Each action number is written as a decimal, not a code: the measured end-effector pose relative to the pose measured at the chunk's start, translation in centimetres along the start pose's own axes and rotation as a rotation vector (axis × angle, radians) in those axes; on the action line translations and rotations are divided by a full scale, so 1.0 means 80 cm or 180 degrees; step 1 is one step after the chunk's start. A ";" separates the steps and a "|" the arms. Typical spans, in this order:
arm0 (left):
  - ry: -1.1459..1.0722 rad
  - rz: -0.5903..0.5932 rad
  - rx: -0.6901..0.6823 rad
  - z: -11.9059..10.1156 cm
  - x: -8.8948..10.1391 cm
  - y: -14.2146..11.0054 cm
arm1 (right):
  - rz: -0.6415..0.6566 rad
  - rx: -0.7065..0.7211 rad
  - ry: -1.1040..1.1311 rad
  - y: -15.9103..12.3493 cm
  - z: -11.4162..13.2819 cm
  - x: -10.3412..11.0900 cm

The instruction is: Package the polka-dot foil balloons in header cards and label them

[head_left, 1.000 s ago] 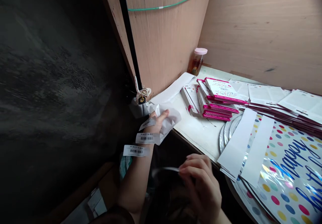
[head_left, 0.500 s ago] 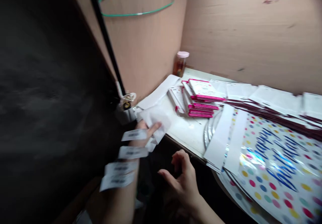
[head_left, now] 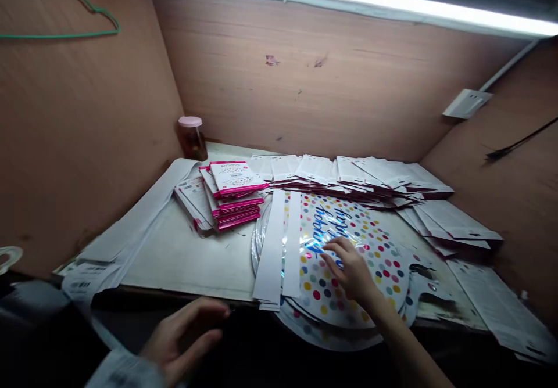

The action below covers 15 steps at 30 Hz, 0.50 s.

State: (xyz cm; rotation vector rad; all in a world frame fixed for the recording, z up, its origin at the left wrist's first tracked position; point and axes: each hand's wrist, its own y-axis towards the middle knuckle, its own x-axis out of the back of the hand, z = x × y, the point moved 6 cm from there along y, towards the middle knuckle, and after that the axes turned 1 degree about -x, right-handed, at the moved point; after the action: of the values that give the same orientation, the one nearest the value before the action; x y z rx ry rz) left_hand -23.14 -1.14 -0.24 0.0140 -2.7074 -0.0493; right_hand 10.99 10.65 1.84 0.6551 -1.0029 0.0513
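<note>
My left hand point(head_left: 185, 338) hovers just off the table's front edge, fingers curved and apart, with nothing in it. Printed barcode labels point(head_left: 126, 370) hang on that wrist. Over the stack of flat foil balloons point(head_left: 366, 295) is my right hand point(head_left: 351, 269), its thumb and fingers apart. Whether its fingertips touch the top balloon I cannot tell. These balloons are white with coloured dots and blue "happy birthday" lettering. Two white paper strips point(head_left: 270, 260) lie across the left part of the stack.
Pink-edged packets point(head_left: 238, 211) are piled left of the balloons. Rows of white printed packets point(head_left: 322, 170) line the back and right side. A long label strip point(head_left: 131, 225) runs along the left wall. A pink-lidded jar point(head_left: 192, 138) stands in the back corner of the table point(head_left: 187, 266).
The view has swung right. My left hand has come away from the crumpled white paper at the left. My right hand, earlier pinching a small pale strip, has opened and moved over the balloons.
</note>
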 end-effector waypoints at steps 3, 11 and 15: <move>0.0417 0.0089 -0.0819 -0.047 -0.070 0.093 | 0.0886 0.0540 0.0009 0.033 0.014 -0.060; 0.1445 -0.0105 0.0468 -0.011 -0.125 0.168 | 0.1633 -0.0001 -0.0205 -0.033 -0.066 -0.044; 0.1046 0.0072 0.0929 -0.003 -0.117 0.170 | 0.1048 -0.0335 -0.0386 -0.061 -0.100 -0.002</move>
State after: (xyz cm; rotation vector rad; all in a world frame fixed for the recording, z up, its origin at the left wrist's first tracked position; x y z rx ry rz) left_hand -14.57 12.61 -3.46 0.0718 -2.3632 0.3266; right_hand 18.64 10.99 -3.60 0.3955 -1.2153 0.2484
